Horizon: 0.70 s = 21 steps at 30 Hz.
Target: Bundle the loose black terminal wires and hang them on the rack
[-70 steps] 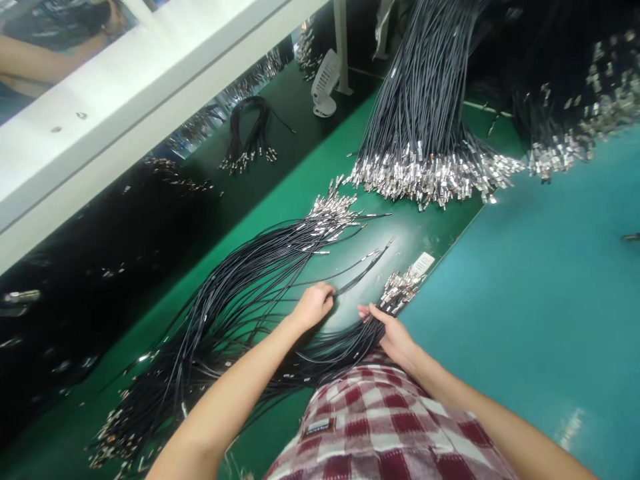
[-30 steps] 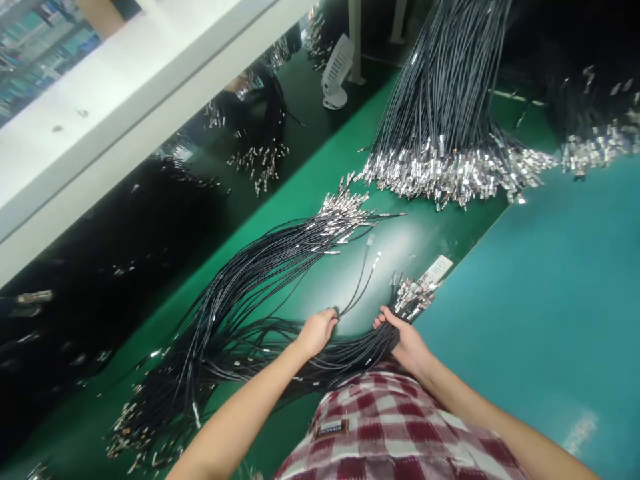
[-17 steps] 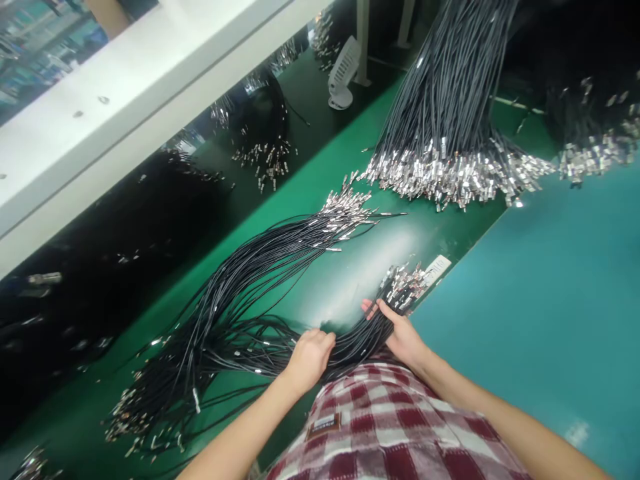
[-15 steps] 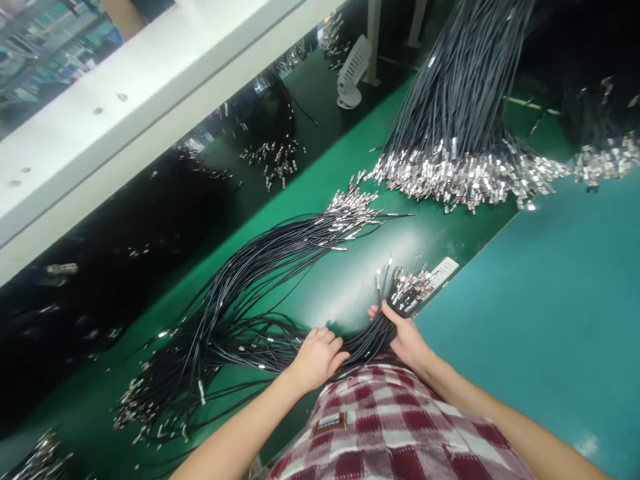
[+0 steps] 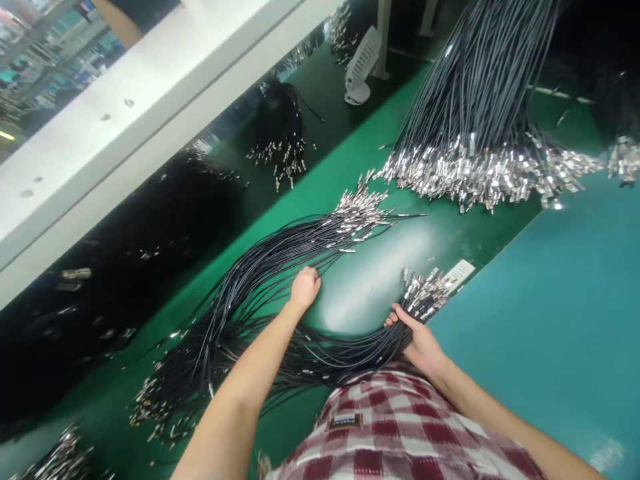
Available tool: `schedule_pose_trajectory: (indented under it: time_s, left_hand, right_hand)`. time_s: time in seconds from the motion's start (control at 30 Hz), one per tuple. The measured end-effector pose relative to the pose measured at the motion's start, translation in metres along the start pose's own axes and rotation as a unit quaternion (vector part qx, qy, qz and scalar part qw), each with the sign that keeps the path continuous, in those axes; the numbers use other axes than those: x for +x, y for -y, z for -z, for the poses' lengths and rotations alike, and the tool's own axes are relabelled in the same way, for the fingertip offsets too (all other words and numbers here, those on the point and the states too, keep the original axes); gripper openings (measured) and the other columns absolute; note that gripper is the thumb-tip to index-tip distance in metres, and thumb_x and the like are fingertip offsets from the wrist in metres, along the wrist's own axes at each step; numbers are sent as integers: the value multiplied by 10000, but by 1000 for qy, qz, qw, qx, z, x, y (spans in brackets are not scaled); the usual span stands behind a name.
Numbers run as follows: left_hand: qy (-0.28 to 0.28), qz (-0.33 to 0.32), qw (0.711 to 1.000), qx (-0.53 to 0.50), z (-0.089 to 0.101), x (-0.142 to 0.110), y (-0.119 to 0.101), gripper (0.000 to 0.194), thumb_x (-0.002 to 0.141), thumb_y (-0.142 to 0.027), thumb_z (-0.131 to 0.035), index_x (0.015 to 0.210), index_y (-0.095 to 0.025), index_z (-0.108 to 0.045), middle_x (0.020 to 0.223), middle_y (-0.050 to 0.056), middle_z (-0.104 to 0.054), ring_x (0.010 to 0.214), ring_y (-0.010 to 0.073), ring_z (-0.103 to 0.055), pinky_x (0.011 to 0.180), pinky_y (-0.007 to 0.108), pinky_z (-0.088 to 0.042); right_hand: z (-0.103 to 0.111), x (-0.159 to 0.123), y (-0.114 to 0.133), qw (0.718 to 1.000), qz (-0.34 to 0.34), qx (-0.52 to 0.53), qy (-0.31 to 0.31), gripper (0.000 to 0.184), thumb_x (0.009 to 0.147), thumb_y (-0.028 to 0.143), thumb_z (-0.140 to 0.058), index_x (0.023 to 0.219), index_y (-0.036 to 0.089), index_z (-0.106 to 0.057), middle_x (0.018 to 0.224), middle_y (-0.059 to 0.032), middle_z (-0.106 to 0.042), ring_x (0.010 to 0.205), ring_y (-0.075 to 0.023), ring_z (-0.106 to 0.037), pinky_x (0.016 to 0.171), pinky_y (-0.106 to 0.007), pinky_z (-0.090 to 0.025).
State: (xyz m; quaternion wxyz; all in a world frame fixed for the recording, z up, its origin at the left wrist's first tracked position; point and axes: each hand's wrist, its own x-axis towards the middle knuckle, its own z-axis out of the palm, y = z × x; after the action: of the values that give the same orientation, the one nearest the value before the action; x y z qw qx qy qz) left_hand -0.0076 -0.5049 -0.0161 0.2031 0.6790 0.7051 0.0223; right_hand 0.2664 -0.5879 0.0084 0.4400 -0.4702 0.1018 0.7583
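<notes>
My right hand [image 5: 417,337] is wrapped round a bundle of black cables [image 5: 345,353], just below its silver metal end terminals [image 5: 427,293]. This bundle curves left in front of the checked red-and-white apron [image 5: 380,427]. My left hand [image 5: 306,288] is at the lower edge of another pile of black cables [image 5: 265,257], fingers curled closed beside its outer strands. What lies inside those fingers is hidden. The second pile's silver terminals [image 5: 363,210] fan out to the upper right of my left hand.
A big sheaf of black cables [image 5: 485,87] with silver terminals lies at upper right. A white label strip [image 5: 460,275] rests by the green mat's edge. A white fan [image 5: 360,70] stands at the back, near a white shelf beam [image 5: 150,87]. More terminals [image 5: 63,460] show lower left.
My left hand has left the near bundle and moved up to the lower edge of the other cable pile. My right hand still grips the near bundle. The view has shifted slightly.
</notes>
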Motion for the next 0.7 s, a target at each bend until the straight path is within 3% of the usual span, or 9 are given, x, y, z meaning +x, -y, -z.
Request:
schedule_pose_trajectory:
  time_s: [0.1, 0.17, 0.3, 0.33, 0.4, 0.5, 0.57, 0.63, 0.7]
  left_hand:
    - [39, -23, 998, -46, -2, -26, -3, 49, 826, -162, -548, 798, -196, -526, 789, 24, -610, 761, 177, -605, 705, 286, -465]
    - [104, -10, 984, -142, -2, -42, -6, 9, 840, -194, -515, 845, -200, -509, 648, -36, -568, 577, 131, -560, 592, 248, -438]
    - [288, 23, 902, -321, -1, -38, -32, 216, 847, -393, -550, 827, -182, -511, 533, -61, -533, 429, 102, -484, 476, 219, -374]
    - [295, 27, 890, -348, 1, -31, -43, 274, 829, -440, -579, 799, -175, -514, 529, -54, -533, 431, 98, -479, 472, 215, -363]
    - [245, 27, 876, -415, 10, -15, -66, 350, 783, -490, -641, 774, -156, -536, 522, -58, -504, 447, 79, -442, 474, 203, -324]
    - [187, -8, 828, -528, 27, -13, -84, 445, 772, -534, -665, 888, -106, -628, 507, -85, -398, 457, 53, -321, 469, 200, -221]
    - [232, -15, 776, -586, 33, -28, -81, 504, 789, -551, -655, 994, -90, -650, 495, -98, -330, 451, 48, -238, 463, 210, -155]
    - [289, 19, 732, -616, 29, -51, -74, 521, 784, -560, -663, 1012, -91, -648, 478, -110, -288, 439, 46, -173, 454, 219, -106]
    - [316, 58, 715, -621, 17, -72, -70, 522, 761, -576, -676, 973, -100, -648, 457, -114, -283, 427, 44, -139, 447, 226, -79]
  right_hand:
    - [0, 3, 0, 1000, -7, 3, -2, 340, 597, 230, -881, 859, 172, -672, 644, 29, -578, 634, -128, -585, 596, -235, -554]
    - [0, 4, 1, 1000, -13, 3, -2, 329, 595, 231, -882, 837, 167, -669, 635, 31, -578, 623, -126, -586, 588, -233, -552]
    - [-1, 5, 3, 1000, -21, -7, -4, 274, 616, 218, -869, 779, 167, -655, 621, 34, -583, 599, -120, -586, 557, -226, -541]
    - [-2, 5, 3, 1000, -22, -10, -6, 259, 625, 213, -864, 768, 168, -653, 619, 35, -587, 595, -119, -586, 558, -227, -542]
    - [-4, 5, 4, 1000, -22, -15, -7, 234, 642, 212, -855, 727, 168, -642, 614, 32, -594, 585, -116, -585, 569, -230, -548]
    - [-5, 3, 4, 1000, -23, -18, -1, 226, 669, 221, -840, 658, 160, -622, 601, 20, -602, 570, -117, -587, 579, -237, -553]
    - [-5, 2, 4, 999, -28, -15, -12, 212, 694, 214, -822, 646, 153, -624, 602, 6, -615, 569, -121, -595, 589, -241, -557]
    - [-5, 2, 5, 999, -33, -7, -31, 162, 710, 191, -806, 693, 153, -650, 655, -12, -657, 589, -126, -612, 605, -244, -560]
    - [-4, 1, 4, 999, -26, 5, -26, 154, 694, 159, -812, 757, 165, -672, 787, -32, -712, 651, -132, -643, 639, -242, -564]
